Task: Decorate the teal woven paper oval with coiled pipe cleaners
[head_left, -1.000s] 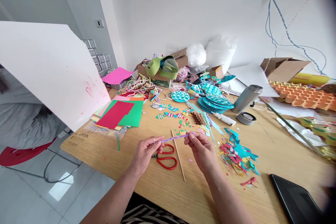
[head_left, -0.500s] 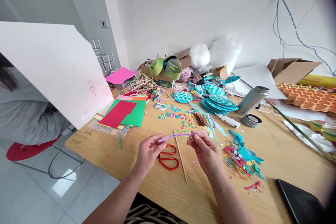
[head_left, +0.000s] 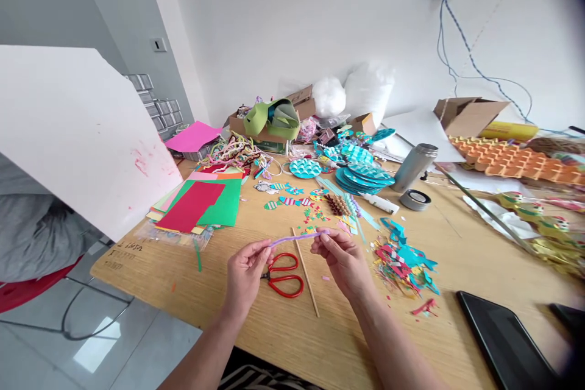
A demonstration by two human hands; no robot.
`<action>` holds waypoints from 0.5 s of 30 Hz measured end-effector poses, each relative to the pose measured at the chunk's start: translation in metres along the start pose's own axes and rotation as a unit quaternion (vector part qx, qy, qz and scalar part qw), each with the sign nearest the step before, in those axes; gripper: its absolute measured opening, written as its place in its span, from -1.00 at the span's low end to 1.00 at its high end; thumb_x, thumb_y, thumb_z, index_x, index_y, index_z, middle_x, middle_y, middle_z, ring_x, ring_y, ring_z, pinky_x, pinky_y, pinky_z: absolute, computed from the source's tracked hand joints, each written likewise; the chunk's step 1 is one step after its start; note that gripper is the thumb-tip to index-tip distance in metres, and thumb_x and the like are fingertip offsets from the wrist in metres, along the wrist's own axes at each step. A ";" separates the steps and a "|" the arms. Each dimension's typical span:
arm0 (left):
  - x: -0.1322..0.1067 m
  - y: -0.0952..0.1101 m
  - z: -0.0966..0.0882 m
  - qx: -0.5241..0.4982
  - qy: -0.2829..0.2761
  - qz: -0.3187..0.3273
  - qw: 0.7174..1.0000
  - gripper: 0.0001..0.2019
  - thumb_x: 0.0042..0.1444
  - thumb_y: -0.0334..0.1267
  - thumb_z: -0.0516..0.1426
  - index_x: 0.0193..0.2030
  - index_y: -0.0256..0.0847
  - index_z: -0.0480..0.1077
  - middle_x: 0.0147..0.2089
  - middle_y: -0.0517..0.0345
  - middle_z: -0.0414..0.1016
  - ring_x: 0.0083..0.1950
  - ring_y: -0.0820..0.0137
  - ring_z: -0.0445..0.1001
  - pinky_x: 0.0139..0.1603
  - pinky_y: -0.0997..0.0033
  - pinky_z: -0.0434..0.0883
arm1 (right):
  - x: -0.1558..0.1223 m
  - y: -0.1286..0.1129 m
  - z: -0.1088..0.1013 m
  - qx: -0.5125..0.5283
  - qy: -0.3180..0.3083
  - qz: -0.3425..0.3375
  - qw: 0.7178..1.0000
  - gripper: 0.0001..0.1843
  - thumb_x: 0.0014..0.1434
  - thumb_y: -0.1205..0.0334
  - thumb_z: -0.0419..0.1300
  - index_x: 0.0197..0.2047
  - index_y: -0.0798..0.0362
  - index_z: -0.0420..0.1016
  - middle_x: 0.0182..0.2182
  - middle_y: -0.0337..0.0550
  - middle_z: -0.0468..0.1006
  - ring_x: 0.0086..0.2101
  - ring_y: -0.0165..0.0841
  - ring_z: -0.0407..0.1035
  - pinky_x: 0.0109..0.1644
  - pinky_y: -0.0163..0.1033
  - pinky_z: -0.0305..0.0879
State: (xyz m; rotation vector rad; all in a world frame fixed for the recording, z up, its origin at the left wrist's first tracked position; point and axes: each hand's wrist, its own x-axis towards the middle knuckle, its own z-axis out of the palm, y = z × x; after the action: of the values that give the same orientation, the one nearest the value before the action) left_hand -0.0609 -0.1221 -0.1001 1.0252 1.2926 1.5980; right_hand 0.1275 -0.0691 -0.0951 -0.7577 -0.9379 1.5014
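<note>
Left hand (head_left: 244,271): thumb and fingers pinching one end of the purple strip (head_left: 296,237). Right hand (head_left: 342,262): pinching the other end. Step in hand, as I judge it from my remote post: holding the strip out lengthwise. Next move, my judgement: calls for both pinches kept, with light tension, since the piece looks bendy. Purple strip: one, thin, slightly bowed, surface too small for me to read; held just beyond the scissors (head_left: 287,277) in my view. Scissors: one pair, red loop handles, lying on the worktop (head_left: 274,341), blades hidden from me by the left hand. Wooden stick (head_left: 306,274): one, just right of the scissors. Fish cutouts (head_left: 290,202): several, beyond the scissors. Paper scraps (head_left: 406,259): one heap, well right of the scissors.
</note>
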 end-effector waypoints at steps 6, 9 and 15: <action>-0.004 -0.007 0.000 0.037 -0.016 0.031 0.999 -0.78 0.01 -0.22 0.22 -0.19 -0.23 0.51 -0.24 0.01 0.59 -0.25 0.32 0.56 -0.20 0.39 0.50 | 0.002 0.002 -0.002 0.030 0.012 0.034 0.999 -0.80 -0.09 0.12 0.38 -0.38 0.04 0.60 -0.47 -0.17 0.56 -0.46 -0.39 0.42 -0.32 -0.25 0.40; -0.005 -0.012 0.000 0.067 -0.028 0.057 0.996 -0.79 0.04 -0.22 0.19 -0.18 -0.21 0.51 -0.22 0.01 0.59 -0.23 0.29 0.56 -0.17 0.36 0.51 | 0.002 0.002 -0.003 0.034 0.019 0.035 0.999 -0.80 -0.08 0.12 0.37 -0.39 0.05 0.60 -0.50 -0.18 0.55 -0.47 -0.40 0.41 -0.34 -0.25 0.41; -0.007 -0.016 0.000 0.095 -0.025 0.082 0.992 -0.79 0.00 -0.22 0.22 -0.20 -0.15 0.54 -0.22 0.00 0.59 -0.25 0.28 0.56 -0.15 0.35 0.50 | 0.002 -0.001 -0.003 0.036 0.027 0.026 0.999 -0.80 -0.04 0.10 0.33 -0.43 0.07 0.57 -0.52 -0.18 0.52 -0.50 -0.40 0.40 -0.39 -0.27 0.38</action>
State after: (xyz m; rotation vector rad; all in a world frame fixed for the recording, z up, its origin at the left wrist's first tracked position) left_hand -0.0573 -0.1265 -0.1166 1.3107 1.3767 1.5813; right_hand 0.1305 -0.0667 -0.0952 -0.7709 -0.8252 1.5438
